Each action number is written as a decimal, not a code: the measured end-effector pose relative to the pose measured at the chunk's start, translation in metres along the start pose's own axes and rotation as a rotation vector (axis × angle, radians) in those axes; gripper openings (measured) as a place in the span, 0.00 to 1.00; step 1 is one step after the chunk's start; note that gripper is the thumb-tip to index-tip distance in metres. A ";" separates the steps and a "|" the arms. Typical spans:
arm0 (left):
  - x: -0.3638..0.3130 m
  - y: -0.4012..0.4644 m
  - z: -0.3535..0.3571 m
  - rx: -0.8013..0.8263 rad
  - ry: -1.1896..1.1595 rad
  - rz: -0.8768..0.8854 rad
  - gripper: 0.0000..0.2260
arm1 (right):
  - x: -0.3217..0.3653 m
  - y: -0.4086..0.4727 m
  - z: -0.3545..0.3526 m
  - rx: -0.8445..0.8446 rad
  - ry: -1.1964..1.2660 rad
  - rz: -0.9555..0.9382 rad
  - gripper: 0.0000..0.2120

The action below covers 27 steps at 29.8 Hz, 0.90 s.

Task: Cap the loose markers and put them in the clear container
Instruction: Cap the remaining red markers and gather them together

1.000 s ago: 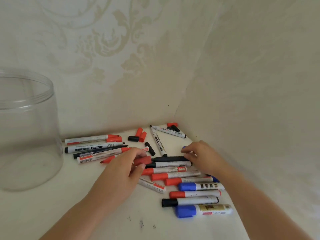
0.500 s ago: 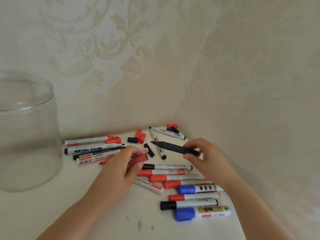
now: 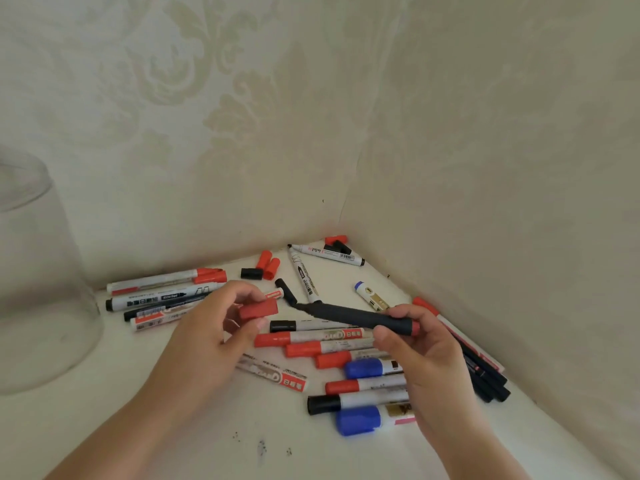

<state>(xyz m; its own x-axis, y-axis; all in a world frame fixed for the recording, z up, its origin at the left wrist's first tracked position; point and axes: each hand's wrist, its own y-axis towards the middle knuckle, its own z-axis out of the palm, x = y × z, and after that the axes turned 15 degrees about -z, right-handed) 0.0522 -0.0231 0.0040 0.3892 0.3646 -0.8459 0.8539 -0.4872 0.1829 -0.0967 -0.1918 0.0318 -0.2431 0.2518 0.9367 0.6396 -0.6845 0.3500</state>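
Above the scattered pile of markers [image 3: 332, 344], well right of the clear plastic container [image 3: 41, 271], the right hand [image 3: 420, 355] grips an uncapped dark marker with a red end [image 3: 356, 315]; the left hand [image 3: 214, 327] pinches a red rectangular cap [image 3: 259, 310]. Capping is in hand; next, tip and cap need aligning.

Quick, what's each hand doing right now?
Left hand: fingers pinch a red cap.
Right hand: fingers hold a dark uncapped marker by its red-tipped back end.
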 end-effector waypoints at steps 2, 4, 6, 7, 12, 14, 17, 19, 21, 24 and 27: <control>-0.001 0.000 0.001 0.014 -0.006 -0.002 0.13 | 0.000 0.001 -0.002 0.005 0.015 0.013 0.08; -0.004 -0.001 0.001 0.030 -0.003 0.003 0.13 | 0.001 0.001 -0.004 0.009 0.021 0.008 0.08; -0.004 -0.002 0.001 0.043 0.003 0.007 0.13 | 0.001 0.000 -0.004 0.022 0.025 -0.002 0.08; -0.004 -0.002 0.001 0.049 -0.003 0.008 0.13 | 0.001 -0.001 -0.004 0.033 0.026 -0.008 0.08; -0.005 -0.004 -0.001 0.087 -0.019 0.022 0.12 | 0.001 -0.002 0.000 0.100 0.018 -0.043 0.09; -0.009 -0.005 -0.001 0.124 0.000 0.051 0.12 | 0.001 -0.004 0.000 0.133 0.016 -0.049 0.09; -0.013 -0.006 -0.003 0.176 0.088 0.145 0.09 | 0.005 -0.003 -0.004 0.203 -0.033 -0.043 0.06; -0.016 -0.007 -0.004 0.216 0.139 0.191 0.04 | 0.009 -0.001 -0.009 0.280 -0.071 -0.002 0.05; -0.021 -0.010 -0.003 0.270 0.149 0.208 0.06 | 0.012 0.001 -0.012 0.386 -0.135 0.063 0.05; -0.027 -0.015 0.000 0.334 0.172 0.196 0.10 | 0.009 -0.001 -0.012 0.510 -0.268 0.101 0.06; -0.028 -0.016 0.001 0.357 0.199 0.167 0.09 | 0.006 -0.003 -0.010 0.484 -0.302 0.063 0.06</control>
<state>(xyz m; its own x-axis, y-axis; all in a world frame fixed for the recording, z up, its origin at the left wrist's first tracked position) 0.0274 -0.0268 0.0241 0.6005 0.3860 -0.7003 0.6142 -0.7835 0.0948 -0.1073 -0.1948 0.0366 -0.0203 0.4533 0.8911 0.9242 -0.3314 0.1896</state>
